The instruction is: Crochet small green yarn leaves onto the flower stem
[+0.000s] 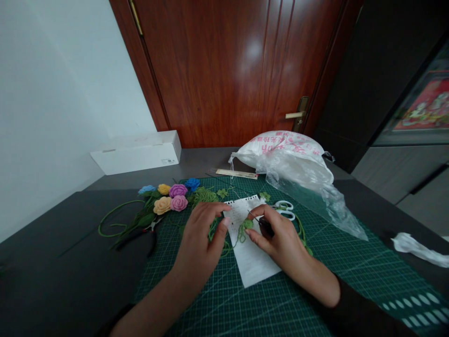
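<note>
My right hand [280, 234] is closed around a crochet hook [265, 226] with a dark handle, its thin shaft pointing left. A small green crocheted piece [247, 224] is by the right thumb and index tips; whether they pinch it I cannot tell. My left hand [203, 229] hovers to the left, thumb and fingers apart, holding nothing. Loose green yarn [224, 248] trails behind and beside the left thumb. Below both hands lies a white notepad sheet [256, 262] with a torn, perforated top edge and some writing.
Crocheted flowers [178, 191] with green stems and black-handled pliers [152, 227] lie left on the green cutting mat [217, 299]. White-handled scissors [285, 208] sit behind my right hand. Further back are a wooden ruler [236, 173], a stuffed plastic bag [287, 157] and a white box [140, 152].
</note>
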A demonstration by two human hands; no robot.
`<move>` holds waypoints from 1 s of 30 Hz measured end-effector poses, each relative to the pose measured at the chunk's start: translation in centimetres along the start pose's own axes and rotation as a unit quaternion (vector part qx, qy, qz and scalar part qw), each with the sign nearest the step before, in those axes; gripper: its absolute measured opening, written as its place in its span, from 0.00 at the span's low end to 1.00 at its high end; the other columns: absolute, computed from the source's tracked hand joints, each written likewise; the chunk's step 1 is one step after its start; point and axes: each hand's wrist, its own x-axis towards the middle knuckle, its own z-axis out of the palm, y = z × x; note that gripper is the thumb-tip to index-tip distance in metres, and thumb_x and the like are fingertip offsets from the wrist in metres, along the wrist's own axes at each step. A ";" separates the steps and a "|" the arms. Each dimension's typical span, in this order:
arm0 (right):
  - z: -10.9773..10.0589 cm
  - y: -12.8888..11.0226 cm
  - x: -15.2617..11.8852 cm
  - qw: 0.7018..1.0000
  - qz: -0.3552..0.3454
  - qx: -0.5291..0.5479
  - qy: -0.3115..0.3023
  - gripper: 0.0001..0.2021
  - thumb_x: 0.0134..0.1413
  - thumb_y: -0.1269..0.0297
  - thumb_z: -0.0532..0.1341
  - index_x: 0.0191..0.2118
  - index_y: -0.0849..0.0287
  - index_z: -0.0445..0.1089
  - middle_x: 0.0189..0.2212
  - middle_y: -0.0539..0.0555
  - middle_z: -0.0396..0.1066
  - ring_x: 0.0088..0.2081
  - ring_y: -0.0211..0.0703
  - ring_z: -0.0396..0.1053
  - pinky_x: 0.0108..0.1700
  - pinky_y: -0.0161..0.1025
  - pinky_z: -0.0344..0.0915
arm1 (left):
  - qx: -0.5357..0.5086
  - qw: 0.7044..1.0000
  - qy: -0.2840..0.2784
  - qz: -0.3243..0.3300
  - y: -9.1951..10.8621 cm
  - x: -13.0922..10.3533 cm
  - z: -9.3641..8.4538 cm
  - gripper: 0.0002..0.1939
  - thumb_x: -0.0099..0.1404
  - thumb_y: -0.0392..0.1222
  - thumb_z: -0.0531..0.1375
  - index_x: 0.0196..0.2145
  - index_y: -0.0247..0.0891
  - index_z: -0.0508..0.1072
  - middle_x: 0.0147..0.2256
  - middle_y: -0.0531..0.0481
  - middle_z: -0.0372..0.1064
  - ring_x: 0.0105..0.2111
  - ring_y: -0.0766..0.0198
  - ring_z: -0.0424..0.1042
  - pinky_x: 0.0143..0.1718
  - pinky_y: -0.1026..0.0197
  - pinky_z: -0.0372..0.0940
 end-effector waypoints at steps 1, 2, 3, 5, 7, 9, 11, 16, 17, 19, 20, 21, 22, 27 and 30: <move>0.0 0.0 0.0 1.000 -0.007 -0.003 0.000 0.08 0.61 0.65 0.63 0.44 0.56 0.66 0.34 0.52 0.73 0.30 0.41 0.70 0.34 0.38 0.64 | 0.009 1.000 0.011 -0.002 0.1 0.0 -0.1 0.09 0.69 0.37 0.59 0.46 0.40 0.75 0.39 0.45 0.74 0.41 0.53 0.72 0.47 0.47 0.66; 0.1 0.1 0.0 1.000 -0.017 -0.005 0.002 0.08 0.61 0.65 0.63 0.44 0.56 0.66 0.34 0.51 0.73 0.30 0.41 0.70 0.34 0.38 0.64 | -0.003 1.000 0.004 -0.014 0.2 0.0 -0.1 0.10 0.69 0.38 0.60 0.47 0.40 0.75 0.38 0.46 0.73 0.38 0.55 0.72 0.44 0.49 0.67; 0.1 0.1 0.0 1.000 -0.028 -0.009 0.003 0.07 0.62 0.65 0.63 0.45 0.55 0.66 0.34 0.51 0.73 0.31 0.42 0.71 0.34 0.38 0.65 | -0.036 0.999 -0.016 -0.037 0.3 0.0 0.0 0.11 0.68 0.39 0.61 0.48 0.40 0.74 0.37 0.47 0.73 0.34 0.57 0.72 0.40 0.51 0.69; 0.3 0.1 0.0 0.998 -0.055 -0.020 0.004 0.07 0.63 0.66 0.61 0.46 0.55 0.65 0.37 0.53 0.74 0.34 0.43 0.73 0.36 0.39 0.67 | -0.161 0.976 -0.093 -0.118 0.5 -0.2 0.6 0.16 0.66 0.40 0.62 0.52 0.40 0.70 0.41 0.47 0.73 0.26 0.64 0.71 0.27 0.58 0.68; 0.5 0.2 -0.1 0.996 -0.084 -0.035 -0.002 0.07 0.65 0.66 0.61 0.46 0.55 0.65 0.41 0.55 0.75 0.38 0.45 0.75 0.39 0.41 0.68 | -0.271 0.928 -0.156 -0.201 0.5 -0.5 1.4 0.21 0.65 0.42 0.61 0.54 0.39 0.65 0.41 0.47 0.71 0.19 0.69 0.67 0.15 0.64 0.61; 0.7 0.2 -0.3 0.994 -0.102 -0.047 -0.017 0.06 0.65 0.65 0.61 0.46 0.54 0.65 0.42 0.57 0.75 0.41 0.47 0.76 0.40 0.41 0.70 | -0.321 0.899 -0.177 -0.241 0.4 -0.8 2.1 0.20 0.65 0.43 0.60 0.53 0.39 0.62 0.33 0.53 0.69 0.15 0.70 0.65 0.11 0.66 0.57; 0.9 0.1 -0.3 0.993 -0.108 -0.045 -0.026 0.05 0.66 0.65 0.60 0.45 0.54 0.65 0.43 0.57 0.75 0.42 0.47 0.76 0.39 0.41 0.70 | -0.329 0.894 -0.177 -0.248 0.2 -1.0 2.3 0.16 0.66 0.43 0.59 0.49 0.39 0.61 0.26 0.59 0.65 0.12 0.71 0.61 0.10 0.68 0.55; 1.2 -0.3 -0.4 0.996 -0.079 0.030 0.022 0.05 0.63 0.66 0.62 0.42 0.54 0.64 0.39 0.54 0.74 0.39 0.46 0.75 0.39 0.41 0.69 | -0.237 0.947 -0.143 -0.164 -0.4 -0.7 1.6 0.04 0.67 0.40 0.59 0.38 0.39 0.68 0.19 0.62 0.57 0.16 0.72 0.56 0.16 0.69 0.51; 1.4 -0.4 -0.4 0.996 -0.065 0.048 0.035 0.05 0.62 0.66 0.62 0.41 0.54 0.65 0.38 0.54 0.74 0.36 0.44 0.73 0.37 0.39 0.68 | -0.232 0.951 -0.137 -0.153 -0.3 -0.6 1.5 0.03 0.67 0.40 0.60 0.37 0.39 0.69 0.19 0.62 0.56 0.17 0.71 0.57 0.18 0.69 0.51; 1.7 -0.6 -0.6 0.994 -0.035 0.079 0.059 0.05 0.61 0.65 0.63 0.39 0.54 0.65 0.36 0.53 0.74 0.29 0.40 0.69 0.31 0.37 0.64 | -0.283 0.933 -0.145 -0.168 -0.2 -0.5 1.4 0.05 0.68 0.42 0.60 0.38 0.39 0.68 0.20 0.62 0.57 0.16 0.72 0.54 0.17 0.68 0.50; 1.9 -0.7 -0.7 0.993 -0.020 0.096 0.071 0.05 0.60 0.64 0.64 0.38 0.54 0.66 0.36 0.53 0.74 0.26 0.38 0.66 0.29 0.36 0.63 | -0.326 0.914 -0.154 -0.186 0.0 -0.6 1.5 0.06 0.69 0.44 0.59 0.40 0.40 0.67 0.20 0.62 0.57 0.15 0.72 0.53 0.16 0.68 0.51; 2.0 -0.8 -0.9 0.990 -0.004 0.115 0.083 0.05 0.60 0.63 0.64 0.38 0.55 0.67 0.36 0.53 0.74 0.24 0.36 0.63 0.28 0.36 0.61 | -0.367 0.894 -0.161 -0.201 0.1 -0.6 1.5 0.08 0.69 0.46 0.59 0.41 0.40 0.66 0.21 0.62 0.57 0.15 0.72 0.51 0.16 0.68 0.51; 2.2 -0.9 -0.9 0.986 0.012 0.137 0.093 0.06 0.60 0.62 0.65 0.38 0.55 0.67 0.37 0.53 0.75 0.23 0.35 0.61 0.26 0.36 0.60 | -0.394 0.880 -0.164 -0.207 0.3 -0.7 1.7 0.10 0.70 0.47 0.59 0.43 0.41 0.65 0.21 0.63 0.57 0.15 0.72 0.51 0.16 0.68 0.52; 2.6 -1.0 -0.9 0.956 0.057 0.268 0.101 0.09 0.58 0.57 0.67 0.37 0.55 0.70 0.37 0.53 0.75 0.31 0.39 0.69 0.34 0.37 0.67 | -0.382 0.898 -0.154 -0.154 0.4 -1.3 2.3 0.15 0.70 0.48 0.59 0.51 0.38 0.68 0.22 0.62 0.55 0.17 0.71 0.56 0.18 0.67 0.53; 2.7 -1.0 -0.6 0.932 0.070 0.343 0.097 0.12 0.55 0.54 0.69 0.36 0.54 0.70 0.34 0.52 0.74 0.38 0.43 0.73 0.41 0.39 0.70 | -0.354 0.914 -0.144 -0.136 0.1 -1.5 2.3 0.14 0.71 0.47 0.60 0.49 0.38 0.70 0.22 0.62 0.56 0.17 0.70 0.58 0.19 0.66 0.54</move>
